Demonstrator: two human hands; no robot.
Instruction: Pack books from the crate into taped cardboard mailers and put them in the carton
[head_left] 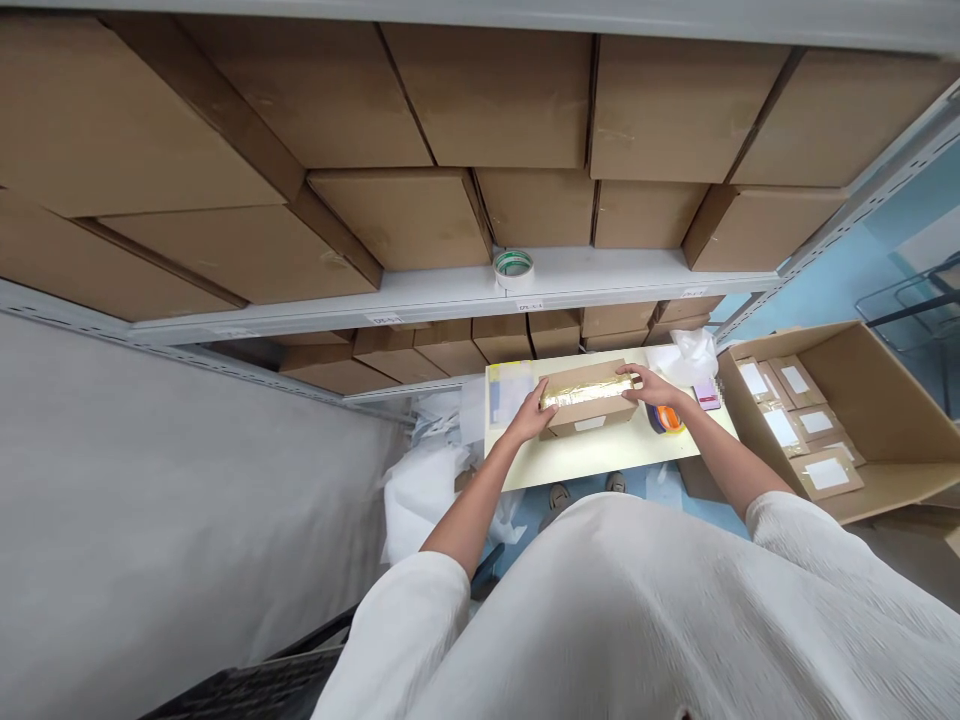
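Note:
A small cardboard box lies on the pale yellow tabletop, with a shiny strip of packing tape along its top and a white label on its near side. My left hand grips the box's left end, thumb near the end of the tape. At the opposite end, my right hand has its fingers curled against the box and the strip's right end. An orange and dark blue tape dispenser lies just below my right wrist.
A large open carton on the right holds several labelled small boxes. Shelves ahead carry brown cartons and a tape roll. A phone and white plastic wrap lie on the table's right; more white wrap hangs left.

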